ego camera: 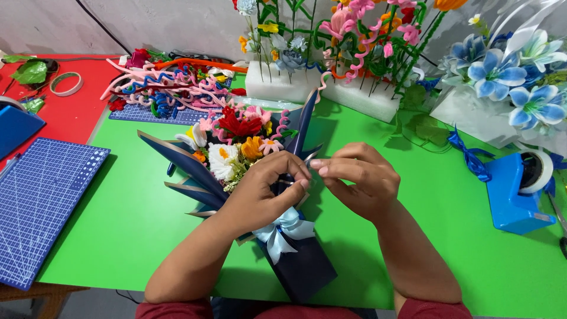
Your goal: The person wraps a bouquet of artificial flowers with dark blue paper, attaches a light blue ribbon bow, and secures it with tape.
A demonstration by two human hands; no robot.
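Left hand (269,189) clamps the bouquet (248,177) at mid-worktop (413,195), just above the pale bow (283,230). Right hand (354,177) pinches something small beside the wrapper's edge; steady grip and small, careful fingertip moves seem best here.

— What is behind the work place?
— A pale grey wall (147,23).
— And below?
— A bright green surface (460,236) beside a red surface (71,115), under even light.
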